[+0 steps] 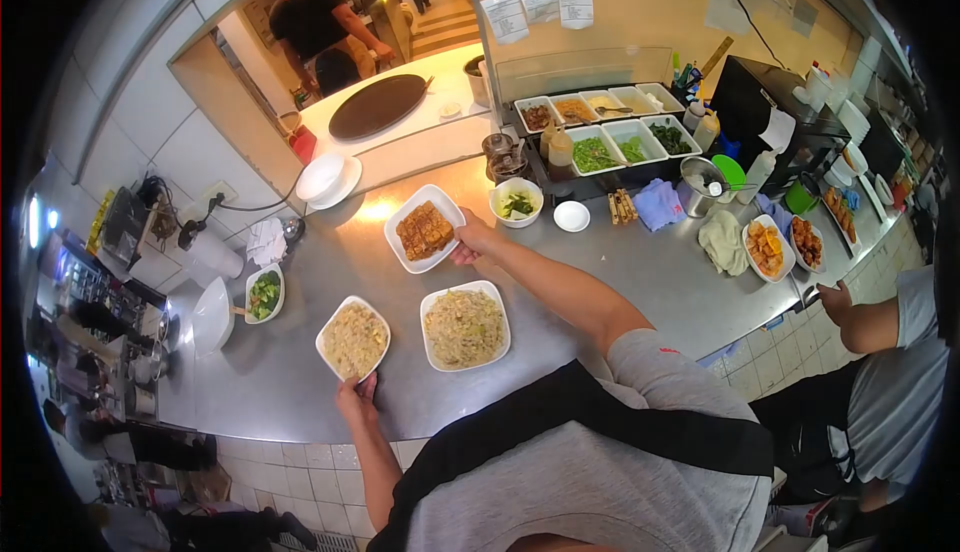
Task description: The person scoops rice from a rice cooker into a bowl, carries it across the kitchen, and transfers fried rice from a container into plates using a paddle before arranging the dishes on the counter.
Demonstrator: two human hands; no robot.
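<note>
My left hand (358, 399) grips the near edge of a white dish of fried rice (354, 338), thumb and fingers closed on its rim. With my right arm stretched forward, my right hand (477, 237) is closed on the right edge of a white square dish (433, 264) that carries brown, sauce-covered fried pieces (424, 231). Between my arms a second square dish of fried rice (465, 325) rests on the steel counter. Just beyond my right hand sits a small white bowl with green pieces (517, 203). Whether the two held dishes touch the counter, I cannot tell.
Ahead is a pass-through shelf with a round brown tray (378, 107); a person (318, 27) stands beyond. Topping containers (630, 140) line the back right. A broccoli dish (265, 293) sits left. Another person (890, 352) stands at right, near two dishes of fried food (768, 250).
</note>
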